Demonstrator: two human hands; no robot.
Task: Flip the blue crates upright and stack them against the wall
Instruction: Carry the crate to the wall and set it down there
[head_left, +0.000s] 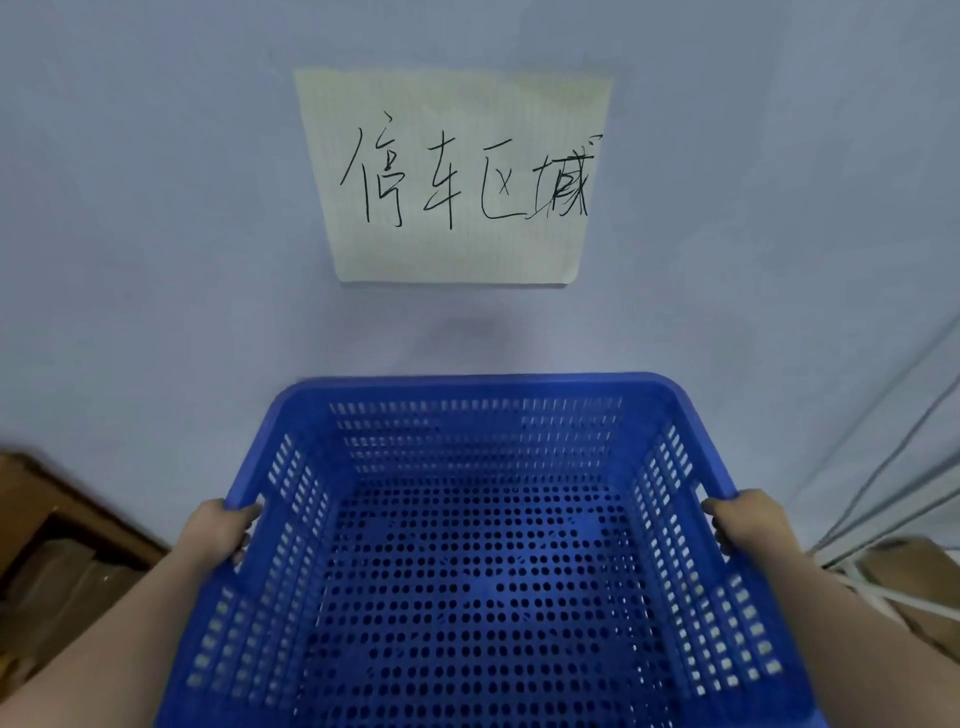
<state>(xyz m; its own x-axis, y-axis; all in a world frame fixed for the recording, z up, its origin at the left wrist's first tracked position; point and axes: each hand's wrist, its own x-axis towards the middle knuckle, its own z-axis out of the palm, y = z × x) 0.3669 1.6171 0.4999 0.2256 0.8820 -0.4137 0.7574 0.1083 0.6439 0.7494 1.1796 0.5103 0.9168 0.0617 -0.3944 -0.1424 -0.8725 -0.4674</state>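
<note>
A blue perforated plastic crate (478, 571) fills the lower middle of the view, upright, with its open top facing me. Its far rim lies close to the pale wall (156, 208). My left hand (221, 535) grips the crate's left rim at the handle cut-out. On the opposite side, my right hand (748, 525) holds the right rim in the same way. Dark patches show through the holes in the crate's floor; I cannot tell what lies underneath.
A handwritten paper sign (452, 176) is stuck on the wall straight ahead. Brown cardboard boxes (57, 561) stand at the lower left. Grey cables (893, 467) run down the wall at right, above another brown box (909, 577) with white cord.
</note>
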